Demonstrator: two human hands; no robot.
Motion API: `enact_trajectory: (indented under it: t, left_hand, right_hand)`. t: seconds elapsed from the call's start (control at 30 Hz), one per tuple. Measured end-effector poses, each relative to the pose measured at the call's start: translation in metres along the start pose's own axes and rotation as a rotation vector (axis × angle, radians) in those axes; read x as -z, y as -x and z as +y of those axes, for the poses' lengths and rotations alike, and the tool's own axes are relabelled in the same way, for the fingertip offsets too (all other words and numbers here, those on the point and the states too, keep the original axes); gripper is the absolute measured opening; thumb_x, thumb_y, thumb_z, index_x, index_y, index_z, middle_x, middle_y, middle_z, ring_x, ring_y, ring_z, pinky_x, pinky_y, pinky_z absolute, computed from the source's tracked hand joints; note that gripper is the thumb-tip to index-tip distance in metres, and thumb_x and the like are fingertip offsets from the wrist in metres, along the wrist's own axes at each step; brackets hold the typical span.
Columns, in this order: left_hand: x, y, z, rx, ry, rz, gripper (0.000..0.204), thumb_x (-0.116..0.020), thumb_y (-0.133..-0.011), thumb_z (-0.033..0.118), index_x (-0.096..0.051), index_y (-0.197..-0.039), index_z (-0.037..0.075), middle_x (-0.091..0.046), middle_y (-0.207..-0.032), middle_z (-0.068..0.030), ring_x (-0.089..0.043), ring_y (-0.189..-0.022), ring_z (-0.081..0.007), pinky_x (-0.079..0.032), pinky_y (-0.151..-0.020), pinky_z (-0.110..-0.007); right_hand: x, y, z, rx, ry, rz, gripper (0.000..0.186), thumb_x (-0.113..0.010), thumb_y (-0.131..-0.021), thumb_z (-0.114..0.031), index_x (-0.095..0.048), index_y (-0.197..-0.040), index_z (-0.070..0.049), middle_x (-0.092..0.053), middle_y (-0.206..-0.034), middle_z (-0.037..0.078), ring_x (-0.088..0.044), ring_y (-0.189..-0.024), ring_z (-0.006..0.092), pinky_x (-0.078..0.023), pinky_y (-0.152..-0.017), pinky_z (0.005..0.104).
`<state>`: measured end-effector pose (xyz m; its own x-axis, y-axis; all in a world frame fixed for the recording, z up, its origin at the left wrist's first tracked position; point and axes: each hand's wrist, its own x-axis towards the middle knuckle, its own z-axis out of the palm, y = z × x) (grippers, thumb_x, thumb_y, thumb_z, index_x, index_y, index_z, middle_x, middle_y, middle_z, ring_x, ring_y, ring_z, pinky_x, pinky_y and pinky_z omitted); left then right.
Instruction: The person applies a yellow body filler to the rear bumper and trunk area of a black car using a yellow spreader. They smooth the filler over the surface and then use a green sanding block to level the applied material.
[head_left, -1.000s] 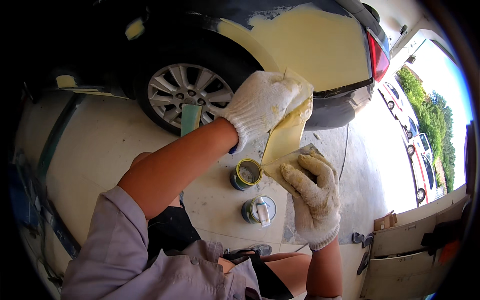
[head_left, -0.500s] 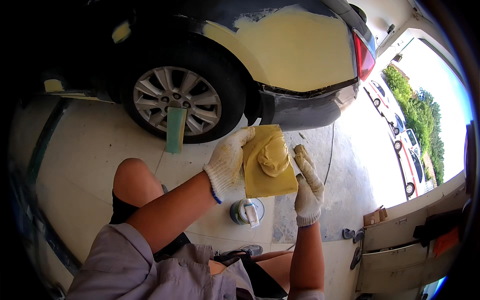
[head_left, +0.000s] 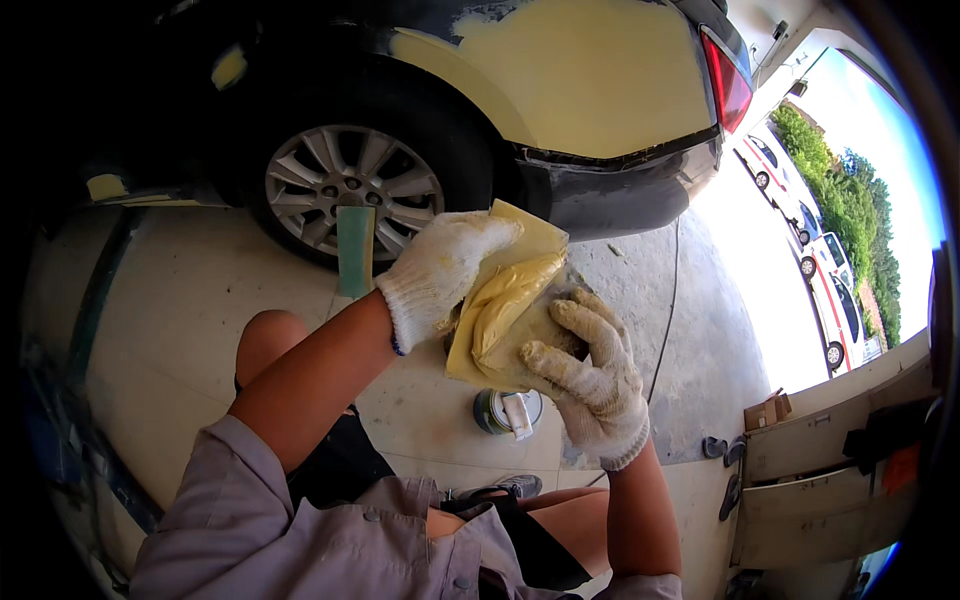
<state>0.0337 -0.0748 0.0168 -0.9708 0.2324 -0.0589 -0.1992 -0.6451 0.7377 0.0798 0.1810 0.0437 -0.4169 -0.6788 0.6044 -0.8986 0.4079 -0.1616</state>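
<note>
My left hand (head_left: pixel 445 268), in a white knitted glove with putty stains, grips a flat yellowish mixing board (head_left: pixel 530 230) by its left edge, thumb on top. A thick mound of yellow putty (head_left: pixel 512 295) lies smeared in a slanting ridge across it. My right hand (head_left: pixel 600 385), gloved too, pinches a thin greyish putty spreader (head_left: pixel 545 318), its fingers bent over the blade. The blade meets the right side of the putty, and the fingers cover part of it. Beyond my hands, dried yellow filler (head_left: pixel 600 80) covers the rear side panel of a dark car.
The car's rear wheel (head_left: pixel 350 190) is ahead on the left, with a green sanding block (head_left: pixel 354 250) standing against it. Below my hands is a round can (head_left: pixel 490 412) with a white tube (head_left: pixel 517 415) on top. A cable (head_left: pixel 672 320) crosses the floor; cabinets (head_left: pixel 810 510) stand right.
My right hand has moved left over the board and brought the spreader into the putty. The round mound is now a slanting ridge. The board has tilted and shifted slightly left.
</note>
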Motion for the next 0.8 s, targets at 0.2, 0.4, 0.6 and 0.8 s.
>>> enact_trajectory:
  t: [0.2, 0.4, 0.6, 0.8]
  left_hand:
    - [-0.006, 0.012, 0.012, -0.043, -0.210, 0.038, 0.033, -0.060, -0.113, 0.024, -0.073, -0.124, -0.005, -0.077, -0.116, -0.0123, -0.076, -0.098, -0.0158, -0.063, -0.081, -0.032]
    - [-0.026, -0.003, 0.028, -0.199, -0.570, -0.006, 0.035, -0.060, -0.112, 0.027, -0.077, -0.116, -0.003, -0.076, -0.104, -0.0052, -0.068, -0.092, -0.0111, -0.058, -0.083, -0.032]
    - [-0.062, 0.002, 0.072, -0.420, -0.779, 0.079, 0.034, -0.063, -0.112, 0.029, -0.080, -0.114, 0.000, -0.077, -0.099, -0.0016, -0.067, -0.090, -0.0063, -0.055, -0.079, -0.028]
    - [-0.042, 0.009, 0.121, -0.707, -0.295, 0.103, 0.034, -0.058, -0.114, 0.026, -0.072, -0.132, 0.001, -0.078, -0.118, -0.0114, -0.077, -0.112, -0.0214, -0.065, -0.096, -0.035]
  right_hand:
    - [0.024, -0.022, 0.016, -0.243, -0.153, 0.156, 0.034, -0.074, -0.095, -0.003, -0.084, -0.126, -0.014, -0.070, -0.136, 0.017, -0.061, -0.137, 0.0436, -0.051, -0.116, 0.0502]
    - [0.019, -0.050, -0.022, -0.181, 0.178, -0.016, 0.035, -0.076, -0.094, -0.008, -0.082, -0.127, -0.017, -0.069, -0.133, 0.016, -0.063, -0.130, 0.0445, -0.054, -0.109, 0.0526]
    - [0.027, -0.055, -0.037, -0.086, 0.229, 0.009, 0.042, -0.081, -0.086, -0.004, -0.083, -0.125, -0.017, -0.067, -0.132, 0.019, -0.064, -0.128, 0.0467, -0.054, -0.109, 0.0545]
    - [0.074, -0.079, -0.030, -0.142, -0.001, 0.178, 0.041, -0.072, -0.094, -0.001, -0.079, -0.135, -0.006, -0.065, -0.147, 0.021, -0.065, -0.133, 0.0391, -0.051, -0.115, 0.0474]
